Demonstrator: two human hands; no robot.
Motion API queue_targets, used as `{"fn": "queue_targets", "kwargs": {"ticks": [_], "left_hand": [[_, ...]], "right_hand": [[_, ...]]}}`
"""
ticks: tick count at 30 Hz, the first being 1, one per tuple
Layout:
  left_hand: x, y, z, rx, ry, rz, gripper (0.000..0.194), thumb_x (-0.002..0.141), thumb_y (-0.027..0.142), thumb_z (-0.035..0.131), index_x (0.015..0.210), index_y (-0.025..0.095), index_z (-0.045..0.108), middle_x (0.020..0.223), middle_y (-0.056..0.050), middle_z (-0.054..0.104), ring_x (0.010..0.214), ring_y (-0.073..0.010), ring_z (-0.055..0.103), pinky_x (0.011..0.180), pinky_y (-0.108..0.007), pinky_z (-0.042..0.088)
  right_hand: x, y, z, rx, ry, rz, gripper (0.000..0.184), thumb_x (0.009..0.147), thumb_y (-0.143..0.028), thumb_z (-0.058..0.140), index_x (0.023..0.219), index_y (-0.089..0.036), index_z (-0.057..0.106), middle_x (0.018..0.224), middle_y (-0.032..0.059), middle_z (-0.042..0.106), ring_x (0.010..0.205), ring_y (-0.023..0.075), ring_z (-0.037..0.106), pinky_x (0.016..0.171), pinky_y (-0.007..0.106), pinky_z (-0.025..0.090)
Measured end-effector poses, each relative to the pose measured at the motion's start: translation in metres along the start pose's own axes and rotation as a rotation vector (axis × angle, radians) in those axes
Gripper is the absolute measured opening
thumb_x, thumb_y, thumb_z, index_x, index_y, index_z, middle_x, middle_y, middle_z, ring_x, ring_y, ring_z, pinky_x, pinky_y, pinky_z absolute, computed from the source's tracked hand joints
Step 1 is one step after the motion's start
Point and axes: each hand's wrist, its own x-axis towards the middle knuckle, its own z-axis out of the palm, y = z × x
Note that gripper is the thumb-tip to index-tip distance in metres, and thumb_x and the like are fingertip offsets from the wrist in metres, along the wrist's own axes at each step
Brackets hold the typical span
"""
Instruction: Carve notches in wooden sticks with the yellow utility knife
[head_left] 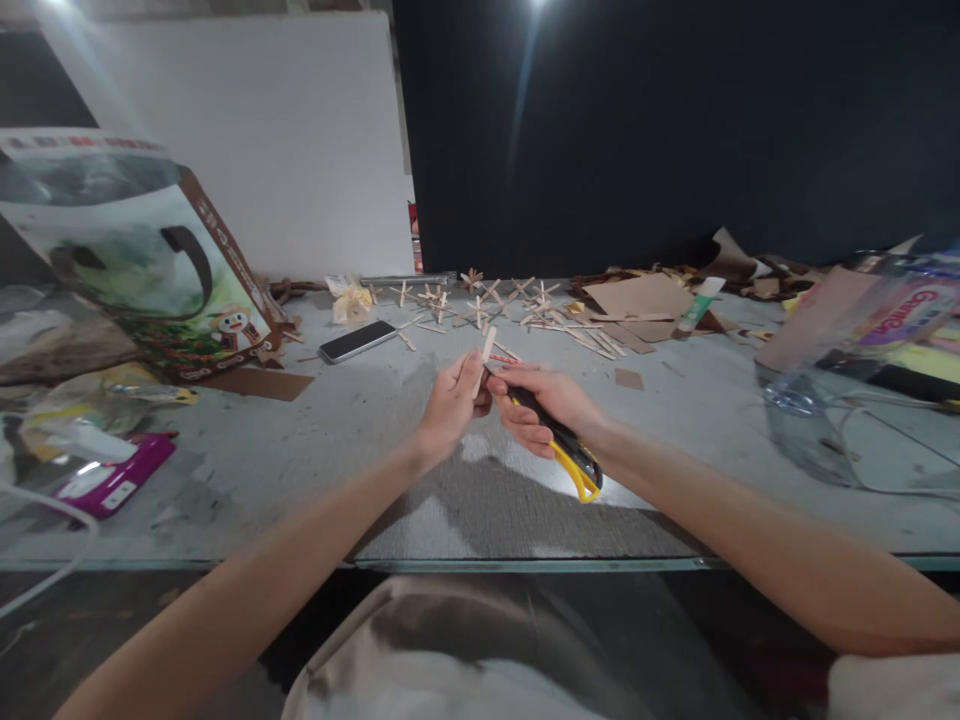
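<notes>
My left hand is closed around a pale flat wooden stick, which stands up tilted between thumb and fingers. In my right hand is a black and yellow utility knife. Its front end meets the stick at my left fingertips, and the blade is mostly hidden there. Both hands are held close together above the grey table. Behind them, several wooden sticks lie loose, and others are joined into small crossed shapes.
A phone lies left of the sticks. Further left are a large printed bag and a purple power strip. Cardboard pieces and a glue stick lie back right. A clear plastic container stands far right.
</notes>
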Motion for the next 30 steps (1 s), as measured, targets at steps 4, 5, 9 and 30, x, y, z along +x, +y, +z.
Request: {"fn": "queue_targets", "kwargs": {"ticks": [4, 5, 9, 30], "left_hand": [[0.001, 0.000, -0.001, -0.008, -0.015, -0.002, 0.046, 0.097, 0.058, 0.063, 0.075, 0.020, 0.048, 0.058, 0.006, 0.046, 0.045, -0.0062, 0.038, 0.047, -0.018, 0.033], [0.001, 0.000, 0.000, -0.010, -0.018, -0.006, 0.046, 0.097, 0.058, 0.063, 0.075, 0.020, 0.048, 0.059, 0.006, 0.047, 0.044, -0.0062, 0.038, 0.047, -0.018, 0.033], [0.000, 0.004, 0.001, -0.011, -0.036, -0.024, 0.046, 0.097, 0.059, 0.062, 0.076, 0.020, 0.050, 0.061, 0.005, 0.052, 0.045, -0.0062, 0.039, 0.047, -0.018, 0.033], [-0.005, 0.012, -0.006, 0.118, -0.190, 0.115, 0.053, 0.097, 0.061, 0.061, 0.067, 0.021, 0.045, 0.055, 0.007, 0.031, 0.048, -0.0076, 0.026, 0.046, -0.023, 0.024]], "right_hand": [[-0.003, 0.002, 0.006, -0.027, 0.057, -0.038, 0.023, 0.095, -0.040, 0.062, 0.085, -0.025, 0.048, 0.048, -0.0091, 0.045, 0.031, 0.0100, 0.035, 0.028, 0.021, 0.040], [-0.003, 0.003, 0.007, -0.034, 0.066, -0.041, 0.023, 0.095, -0.040, 0.062, 0.084, -0.025, 0.048, 0.048, -0.0091, 0.046, 0.031, 0.0100, 0.036, 0.028, 0.021, 0.039], [-0.005, 0.001, 0.008, -0.057, 0.073, -0.041, 0.026, 0.094, -0.042, 0.064, 0.083, -0.025, 0.048, 0.049, -0.0084, 0.047, 0.031, 0.0104, 0.038, 0.029, 0.022, 0.041], [-0.009, -0.005, 0.010, -0.197, 0.150, -0.084, 0.026, 0.099, -0.041, 0.058, 0.081, -0.025, 0.048, 0.045, -0.0077, 0.048, 0.029, 0.0121, 0.040, 0.028, 0.025, 0.042]]}}
